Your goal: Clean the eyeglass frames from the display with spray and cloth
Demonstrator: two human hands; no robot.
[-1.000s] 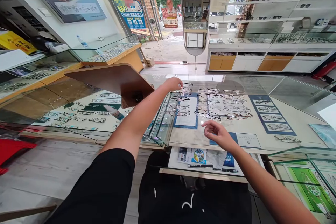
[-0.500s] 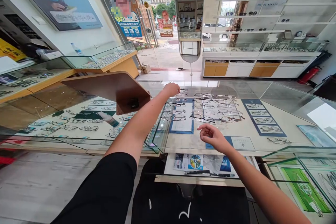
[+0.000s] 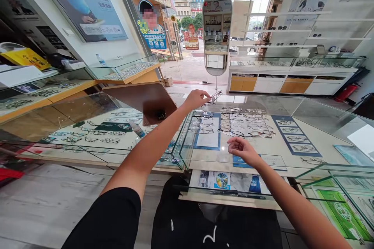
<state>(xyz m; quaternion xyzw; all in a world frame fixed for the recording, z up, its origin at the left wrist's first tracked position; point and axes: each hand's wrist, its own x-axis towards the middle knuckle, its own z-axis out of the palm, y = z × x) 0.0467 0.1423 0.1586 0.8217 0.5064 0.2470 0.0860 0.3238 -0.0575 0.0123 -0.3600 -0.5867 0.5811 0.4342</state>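
Note:
My left hand [image 3: 199,99] stretches to the far side of the glass counter, closed in a pinch on a pair of eyeglasses [image 3: 216,95], which tilts up off the glass. Just below it lies another pair; more eyeglasses [image 3: 232,132] stand in rows on the counter top, some with dark frames, others thin or clear. My right hand [image 3: 242,151] hovers over the near part of the counter, in front of the rows. Its fingers are loosely curled with a gap between them, and nothing shows in them.
A brown tilted board [image 3: 143,99] stands left of my left forearm, near a small spray bottle [image 3: 137,129]. The glass counter [image 3: 210,158] has a pulled-out drawer [image 3: 233,199] below. An oval mirror [image 3: 216,33] stands beyond. A green packet [image 3: 339,212] lies at right.
My left hand has lifted a pair of eyeglasses off the far counter top. My right hand stays in nearly the same place. The whole view has shifted slightly right and down.

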